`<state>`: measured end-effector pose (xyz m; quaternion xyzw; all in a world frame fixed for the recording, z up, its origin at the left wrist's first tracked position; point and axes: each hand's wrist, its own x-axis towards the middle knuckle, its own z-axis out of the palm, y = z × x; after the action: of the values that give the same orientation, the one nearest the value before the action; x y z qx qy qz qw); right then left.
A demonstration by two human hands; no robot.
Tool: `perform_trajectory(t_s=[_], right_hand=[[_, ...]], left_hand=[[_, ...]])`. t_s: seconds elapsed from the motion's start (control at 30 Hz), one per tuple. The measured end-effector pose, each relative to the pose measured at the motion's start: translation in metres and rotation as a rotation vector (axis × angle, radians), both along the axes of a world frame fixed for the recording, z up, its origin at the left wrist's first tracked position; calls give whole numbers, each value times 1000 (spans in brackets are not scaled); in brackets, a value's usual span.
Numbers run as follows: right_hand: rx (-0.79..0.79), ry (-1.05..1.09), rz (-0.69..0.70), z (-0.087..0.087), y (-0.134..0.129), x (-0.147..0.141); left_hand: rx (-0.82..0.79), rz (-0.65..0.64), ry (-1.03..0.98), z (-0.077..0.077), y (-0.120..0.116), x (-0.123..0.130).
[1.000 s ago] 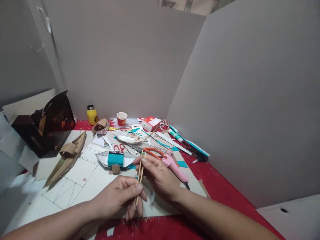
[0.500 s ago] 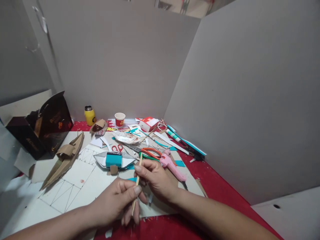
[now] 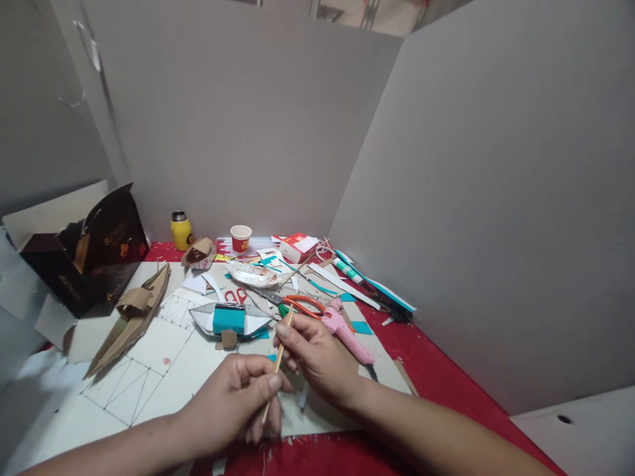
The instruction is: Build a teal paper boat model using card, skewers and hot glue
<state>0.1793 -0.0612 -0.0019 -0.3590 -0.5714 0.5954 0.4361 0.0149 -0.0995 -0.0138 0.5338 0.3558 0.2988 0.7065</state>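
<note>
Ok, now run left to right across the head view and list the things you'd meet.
Dark box → yellow bottle → paper cup → thin wooden piece → pink glue gun → white panel at lower right. Overlapping things are left out.

Cannot count sticks [image 3: 279, 358], partly covered by fingers [image 3: 262, 390]. Cannot read small lettering [image 3: 115, 241] on dark box [image 3: 129, 230]. Lose both forearms [image 3: 421, 423] at bottom edge of view.
</note>
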Motion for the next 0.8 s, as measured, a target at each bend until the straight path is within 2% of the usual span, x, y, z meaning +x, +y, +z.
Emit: perform_trajectory(t_s=[0.2, 0.37, 0.47, 0.63, 0.8], right_hand=[[39, -14, -102, 1, 0, 0], [-53, 96, 39, -7, 5, 0], [-45, 94, 79, -10, 7, 1], [13, 11, 15, -6, 5, 2], [38, -11, -36, -5, 4, -2]], left_hand=[[8, 8, 38, 1, 0, 0], [47, 27, 11, -1, -1, 0], [19, 23, 3, -2, -1, -1], [-6, 11, 77, -3, -2, 0], [-28, 19, 70, -4, 1, 3]])
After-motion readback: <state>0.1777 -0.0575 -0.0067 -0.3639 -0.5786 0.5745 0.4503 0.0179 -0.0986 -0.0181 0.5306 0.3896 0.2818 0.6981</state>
